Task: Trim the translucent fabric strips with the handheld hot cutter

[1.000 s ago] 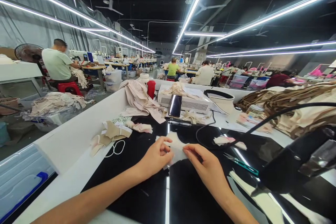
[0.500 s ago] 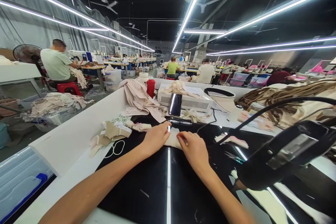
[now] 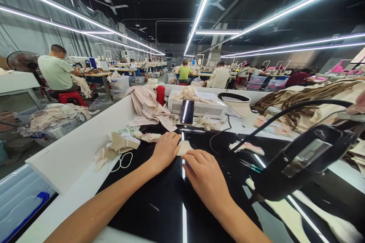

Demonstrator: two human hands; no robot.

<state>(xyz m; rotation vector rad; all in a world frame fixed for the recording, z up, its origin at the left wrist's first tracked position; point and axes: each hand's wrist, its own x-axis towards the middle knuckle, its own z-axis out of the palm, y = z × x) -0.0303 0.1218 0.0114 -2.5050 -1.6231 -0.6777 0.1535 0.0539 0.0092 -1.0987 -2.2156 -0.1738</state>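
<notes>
A small cream fabric piece [image 3: 184,146] lies on the glossy black tabletop, between my two hands. My left hand [image 3: 164,151] rests flat along its left side, fingers stretched out and touching it. My right hand [image 3: 205,170] is at the near right edge of the piece, fingers lightly bent and thumb apart from them. Neither hand is closed around the cloth, though the fingers cover part of it. Just beyond the fabric lie a pen [image 3: 192,130] and a phone [image 3: 187,112] that leans upright on a white vented box [image 3: 205,109].
A black machine head [image 3: 296,159] with a cable stands close on my right. Small scissors [image 3: 251,166] and cream strips [image 3: 285,212] lie near it. Beige scraps [image 3: 121,143] and a white cord loop [image 3: 125,160] are on the left. Co-workers sit farther back.
My right hand has opened from a pinch and drawn slightly nearer to me. My left hand has flattened from its grip. The view has shifted slightly to the right.
</notes>
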